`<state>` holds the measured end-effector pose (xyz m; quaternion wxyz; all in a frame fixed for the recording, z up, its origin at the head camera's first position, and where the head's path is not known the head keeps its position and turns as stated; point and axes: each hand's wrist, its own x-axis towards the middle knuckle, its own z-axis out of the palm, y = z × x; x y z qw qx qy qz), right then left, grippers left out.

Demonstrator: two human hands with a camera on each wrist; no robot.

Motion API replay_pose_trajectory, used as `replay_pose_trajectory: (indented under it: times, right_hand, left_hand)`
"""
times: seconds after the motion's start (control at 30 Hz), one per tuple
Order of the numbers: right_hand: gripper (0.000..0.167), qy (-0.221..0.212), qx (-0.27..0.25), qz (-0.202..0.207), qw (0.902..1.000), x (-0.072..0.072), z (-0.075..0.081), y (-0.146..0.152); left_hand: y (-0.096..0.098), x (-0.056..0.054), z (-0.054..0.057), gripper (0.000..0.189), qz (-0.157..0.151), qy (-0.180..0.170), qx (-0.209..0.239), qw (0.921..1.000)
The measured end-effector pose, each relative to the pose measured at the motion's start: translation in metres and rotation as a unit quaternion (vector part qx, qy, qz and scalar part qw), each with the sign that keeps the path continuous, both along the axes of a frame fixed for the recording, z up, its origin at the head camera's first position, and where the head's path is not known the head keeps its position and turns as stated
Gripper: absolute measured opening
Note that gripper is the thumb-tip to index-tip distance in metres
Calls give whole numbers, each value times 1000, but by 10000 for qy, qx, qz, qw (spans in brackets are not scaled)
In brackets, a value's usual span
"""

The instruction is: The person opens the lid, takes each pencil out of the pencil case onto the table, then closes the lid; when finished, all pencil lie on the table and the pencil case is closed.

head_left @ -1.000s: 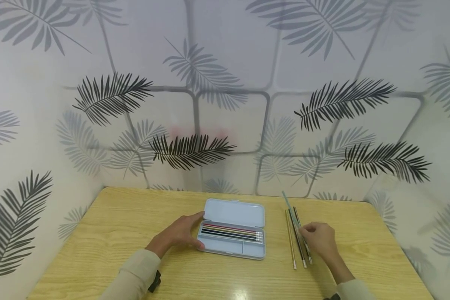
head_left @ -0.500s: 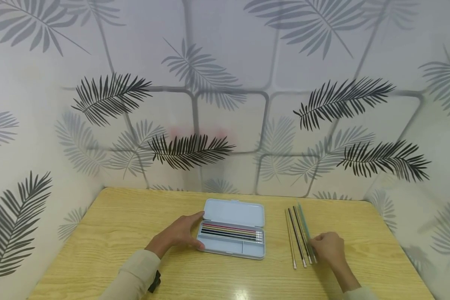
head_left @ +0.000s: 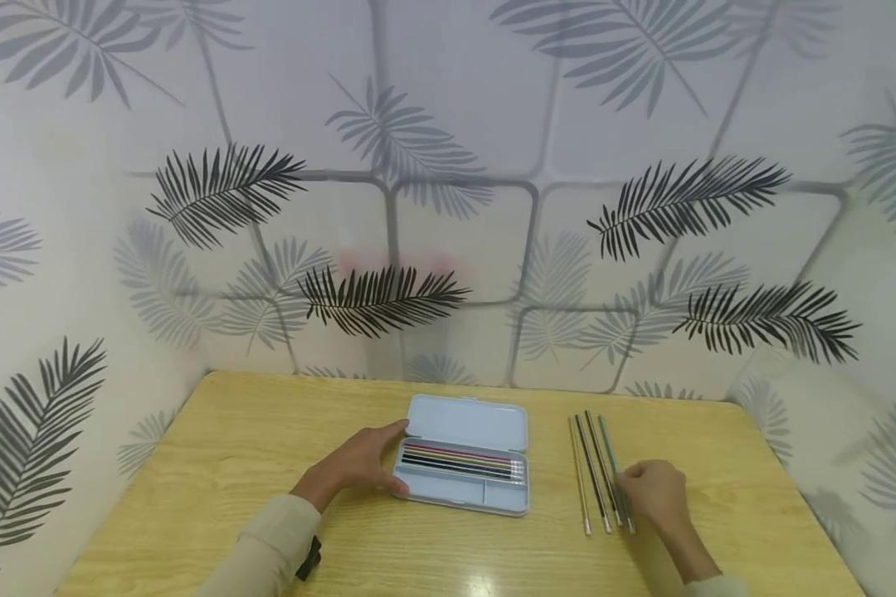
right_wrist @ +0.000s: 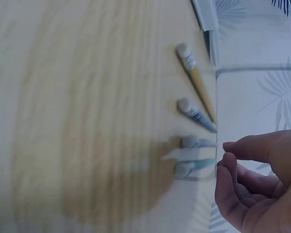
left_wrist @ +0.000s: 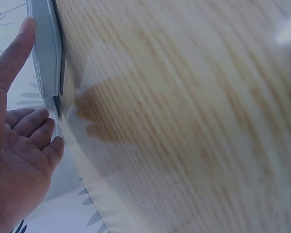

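My left hand (head_left: 358,460) rests at the left end of an open pale blue pencil case (head_left: 459,502). Its thumb touches the front side and its index finger reaches the hinge corner; the other fingers are loosely bent in the left wrist view. On the right, my right hand (head_left: 655,493) pinches a teal pencil (head_left: 611,444) between thumb and index finger, with the pencil low along the table. Left of it lie two dark pencils (head_left: 592,464) and a gold pencil (head_left: 578,477), roughly side by side, white eraser ends toward me.
Several pencils (head_left: 455,460) lie in the case's long upper compartment, above two bare lower compartments. The raised lid (head_left: 466,421) leans back. Behind the wooden table (head_left: 388,555) stands a leaf-patterned wall (head_left: 448,249).
My right hand has moved right with the teal pencil, from across the dark pencils to their right side, and the pencil is lower now. The left hand and case stay put.
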<state>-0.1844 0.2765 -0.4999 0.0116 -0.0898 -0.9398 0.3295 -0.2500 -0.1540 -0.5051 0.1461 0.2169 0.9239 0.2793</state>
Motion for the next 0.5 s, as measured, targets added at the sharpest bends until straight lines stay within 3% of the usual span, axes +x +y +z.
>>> replay_pose_trajectory:
  times: [0.27, 0.5]
  right_hand:
    - [17, 283, -101, 441, 9986, -12, 13, -32]
    - [10, 599, -202, 1095, 9920, -27, 11, -71]
  left_hand:
    - [1, 0, 0, 111, 6, -4, -105, 9999]
    - [0, 0, 0, 111, 52, -6, -75, 10000]
